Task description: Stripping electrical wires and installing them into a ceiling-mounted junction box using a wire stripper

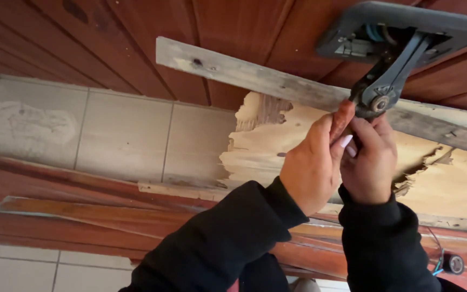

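Two hands — left hand (312, 165), right hand (371, 162) — grip one bracket (387, 81).

Counted: 2 hands, left hand (312, 162) and right hand (370, 162), side by side at centre right, each in 1 black sleeve, so 2 sleeves. 1 dark flat-panel fixture (406, 24) at far right, with 1 hinged arm (387, 81) ending in 1 round pivot bolt (379, 103). 1 weathered grey batten (255, 73) across the far boards. 1 patch of torn pale wood (277, 146) behind the hands. 1 roll of black tape (453, 264) at near right.
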